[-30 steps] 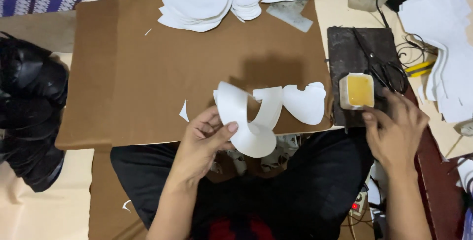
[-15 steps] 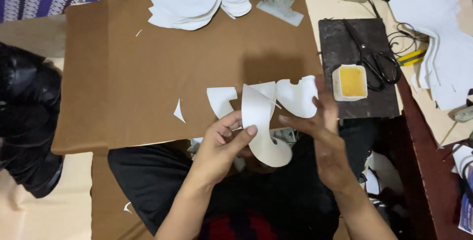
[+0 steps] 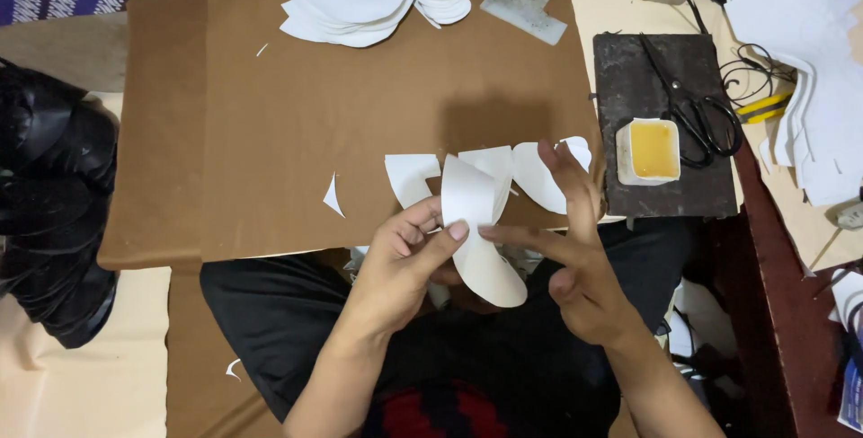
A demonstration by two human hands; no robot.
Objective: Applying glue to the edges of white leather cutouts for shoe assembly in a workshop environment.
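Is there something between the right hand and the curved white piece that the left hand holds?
Nothing visible. The right hand already reaches the curved white piece: its forefinger lies against the piece beside the left hand thumb.

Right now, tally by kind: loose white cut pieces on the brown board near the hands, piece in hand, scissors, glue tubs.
White curved piece pinched by left hand, right hand touching: 1
White pieces flat on board: 3
Black scissors: 1
Tub of yellow glue: 1
Total: 6
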